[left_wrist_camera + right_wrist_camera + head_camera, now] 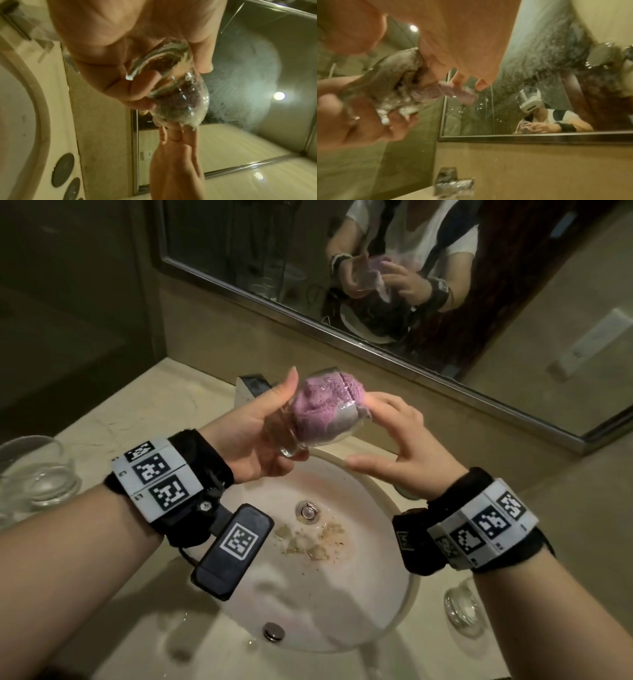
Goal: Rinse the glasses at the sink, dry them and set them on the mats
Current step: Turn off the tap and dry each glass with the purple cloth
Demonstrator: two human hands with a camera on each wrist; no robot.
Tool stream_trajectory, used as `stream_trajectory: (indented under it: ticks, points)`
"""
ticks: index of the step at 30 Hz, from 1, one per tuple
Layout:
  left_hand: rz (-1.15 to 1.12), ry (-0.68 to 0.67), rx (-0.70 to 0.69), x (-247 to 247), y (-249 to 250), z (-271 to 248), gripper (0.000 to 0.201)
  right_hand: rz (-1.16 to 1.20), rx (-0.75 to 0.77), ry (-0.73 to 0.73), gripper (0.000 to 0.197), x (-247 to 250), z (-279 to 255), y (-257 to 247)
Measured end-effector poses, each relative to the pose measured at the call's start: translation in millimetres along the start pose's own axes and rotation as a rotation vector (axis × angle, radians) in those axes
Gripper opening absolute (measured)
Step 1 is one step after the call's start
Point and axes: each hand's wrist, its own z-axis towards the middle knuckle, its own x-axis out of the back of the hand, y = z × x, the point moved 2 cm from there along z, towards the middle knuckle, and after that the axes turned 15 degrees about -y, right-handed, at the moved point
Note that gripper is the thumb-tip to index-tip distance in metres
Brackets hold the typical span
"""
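Observation:
Over the sink my left hand grips a clear glass round its thick base and holds it tilted, mouth to the right. A purple cloth is stuffed inside it. My right hand has its fingertips pressed on the cloth at the mouth, while the thumb stands apart below. The left wrist view shows the wet glass from its base, with the right hand beyond. A tail of the cloth sticks out under the right fingertips in the right wrist view.
A second glass stands on the counter at the left and a third glass to the right of the basin. Brown residue lies near the drain. The faucet and a wall mirror are behind.

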Motion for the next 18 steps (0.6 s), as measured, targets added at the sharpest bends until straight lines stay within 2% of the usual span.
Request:
stream_trajectory:
  ticks: [3, 6, 10, 14, 18]
  points:
    - [-0.021, -0.008, -0.014, -1, 2, 4, 0.087, 0.055, 0.022, 0.011, 0.056, -9, 9, -3]
    - [0.055, 0.049, -0.045, 0, 3, 10, 0.083, 0.212, 0.062, 0.020, 0.057, -11, 14, 2]
    - [0.101, 0.054, -0.024, 1, 1, 13, 0.074, 0.159, 0.134, 0.110, 0.067, -6, 12, 5]
    - [0.124, 0.062, 0.003, -2, -3, 17, 0.072, 0.136, 0.085, 0.100, 0.067, -16, 14, 11]
    - [0.127, 0.124, -0.054, -2, -1, 27, 0.083, 0.059, 0.086, 0.332, 0.056, -25, 15, 11]
